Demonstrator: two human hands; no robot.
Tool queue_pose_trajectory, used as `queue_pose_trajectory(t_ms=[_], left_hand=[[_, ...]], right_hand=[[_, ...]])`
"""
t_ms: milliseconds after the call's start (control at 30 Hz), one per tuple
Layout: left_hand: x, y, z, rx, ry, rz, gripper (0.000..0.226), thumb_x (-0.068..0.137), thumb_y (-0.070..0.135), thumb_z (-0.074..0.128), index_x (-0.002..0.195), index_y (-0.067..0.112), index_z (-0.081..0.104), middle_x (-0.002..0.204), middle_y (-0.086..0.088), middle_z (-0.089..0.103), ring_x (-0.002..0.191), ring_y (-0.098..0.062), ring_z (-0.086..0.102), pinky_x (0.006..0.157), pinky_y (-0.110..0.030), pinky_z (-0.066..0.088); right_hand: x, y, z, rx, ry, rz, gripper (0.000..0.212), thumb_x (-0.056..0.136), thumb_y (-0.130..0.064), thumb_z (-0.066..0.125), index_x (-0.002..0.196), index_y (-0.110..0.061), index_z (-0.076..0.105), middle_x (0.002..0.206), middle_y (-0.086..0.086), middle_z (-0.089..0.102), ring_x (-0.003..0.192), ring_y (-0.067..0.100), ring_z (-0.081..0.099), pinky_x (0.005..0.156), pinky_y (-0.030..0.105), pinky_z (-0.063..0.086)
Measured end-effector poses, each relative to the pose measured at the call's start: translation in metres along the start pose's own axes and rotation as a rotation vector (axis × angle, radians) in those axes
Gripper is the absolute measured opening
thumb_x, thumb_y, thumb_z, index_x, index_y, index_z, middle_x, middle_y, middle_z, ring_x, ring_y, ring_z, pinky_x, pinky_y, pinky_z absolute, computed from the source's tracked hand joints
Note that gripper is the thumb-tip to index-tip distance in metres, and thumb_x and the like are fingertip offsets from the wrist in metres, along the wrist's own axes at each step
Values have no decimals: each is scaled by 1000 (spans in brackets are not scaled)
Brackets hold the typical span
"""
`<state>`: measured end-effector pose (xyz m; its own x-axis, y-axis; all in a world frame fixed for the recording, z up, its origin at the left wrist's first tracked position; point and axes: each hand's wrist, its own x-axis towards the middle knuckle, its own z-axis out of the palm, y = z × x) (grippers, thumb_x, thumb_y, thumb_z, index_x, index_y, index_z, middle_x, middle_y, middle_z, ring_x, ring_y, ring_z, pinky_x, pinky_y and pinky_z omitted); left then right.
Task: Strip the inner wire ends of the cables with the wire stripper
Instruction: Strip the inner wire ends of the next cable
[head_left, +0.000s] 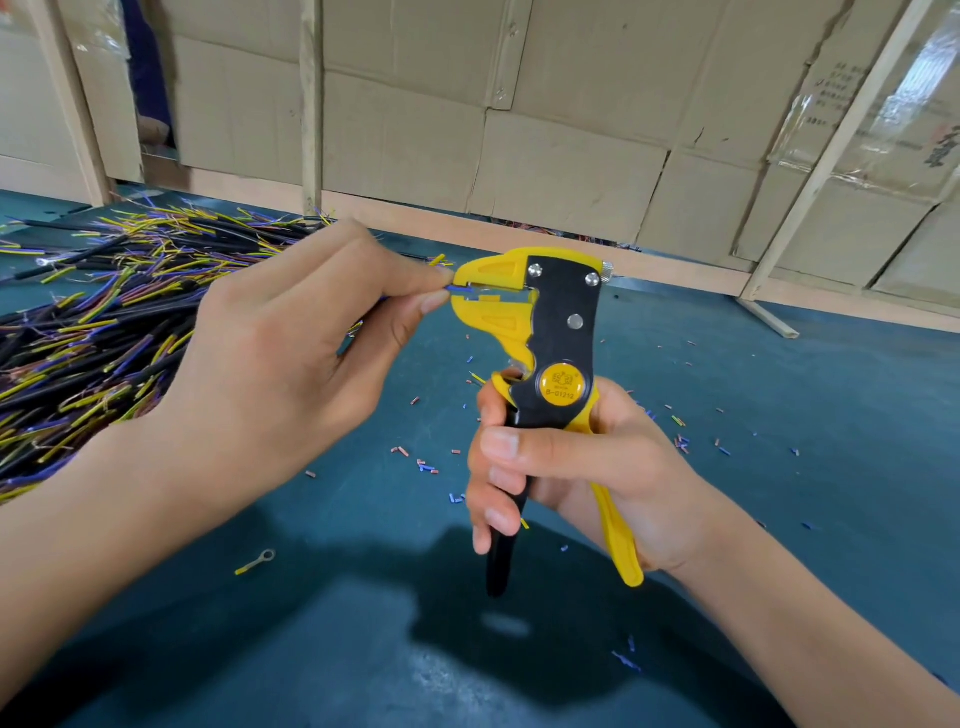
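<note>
My right hand (561, 467) grips the two handles of a yellow and black wire stripper (545, 322), held upright above the table with its jaws pointing left. My left hand (291, 343) pinches a cable between thumb and forefinger right at the jaws. A thin blue inner wire (460, 286) from that cable lies inside the slightly parted jaws, and a yellow wire end (437, 260) sticks up above my fingertip. The rest of the held cable is hidden behind my left hand.
A big pile of black cables (104, 301) with yellow, blue and purple ends covers the left of the teal table (779, 415). Small bits of cut insulation (426, 465) are scattered around. A yellow ring terminal (255, 562) lies near my left forearm. Cardboard panels (519, 130) wall the back.
</note>
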<state>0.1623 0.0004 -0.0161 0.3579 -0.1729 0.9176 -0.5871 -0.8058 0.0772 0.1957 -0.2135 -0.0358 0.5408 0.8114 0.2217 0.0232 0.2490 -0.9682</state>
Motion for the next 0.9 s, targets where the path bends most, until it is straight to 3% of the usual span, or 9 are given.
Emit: queue_pose_trajectory(t_ms=[200,267,367,467,533,667,800,900], left_hand=[[-2,-1,2,-23,-4,0,13,98,6,63,103,0,74,76,4,46,67,-5,34,68,-7,31],[-3,-2,3,-33,-1,0,12,98,6,63,102,0,74,76,2,50,68,0,40,69,-7,32],[-4,-2,5,-56,-5,-9,12,98,4,63,101,0,73,74,-5,56,67,-7,32,67,-9,32],[-5,-1,7,-75,-25,1,12,97,3,63,100,-2,73,73,-6,56,68,-10,35,67,-12,33],[-6,-2,8,-72,-56,5,12,96,4,63,100,-2,73,73,-5,55,67,-13,37,63,-16,33],[-6,-7,6,-116,-151,21,16,96,6,60,101,-1,73,74,3,48,65,-14,37,58,-28,36],[-3,-13,2,-66,-263,95,35,93,0,52,118,12,73,78,8,40,65,-14,39,54,-35,44],[-5,-5,6,-102,-330,145,36,102,12,50,134,20,63,82,9,43,69,-14,43,56,-38,48]], right_hand=[[-1,0,0,-36,21,38,23,93,-4,61,82,10,46,65,1,50,53,22,53,61,40,55],[-1,0,1,-47,34,36,22,92,-5,62,79,6,48,64,1,49,51,22,52,60,40,55],[-1,-2,6,-62,90,62,26,94,-15,65,71,-10,54,60,1,45,46,21,48,55,38,55],[0,-5,6,-156,280,129,45,85,-39,73,59,-16,46,49,-1,34,35,18,38,45,32,51],[0,-5,4,-214,354,152,50,79,-45,76,56,-16,42,47,-1,32,32,17,34,43,30,48],[-1,-11,-6,-225,297,211,46,79,-41,76,57,-19,44,47,-2,33,32,17,35,44,29,49],[-8,-25,-25,-243,229,217,39,83,-34,75,60,-16,49,51,1,39,36,19,40,47,33,51],[-12,-31,-36,-207,218,128,29,85,-26,72,66,-13,55,57,5,44,42,22,44,51,38,53]])
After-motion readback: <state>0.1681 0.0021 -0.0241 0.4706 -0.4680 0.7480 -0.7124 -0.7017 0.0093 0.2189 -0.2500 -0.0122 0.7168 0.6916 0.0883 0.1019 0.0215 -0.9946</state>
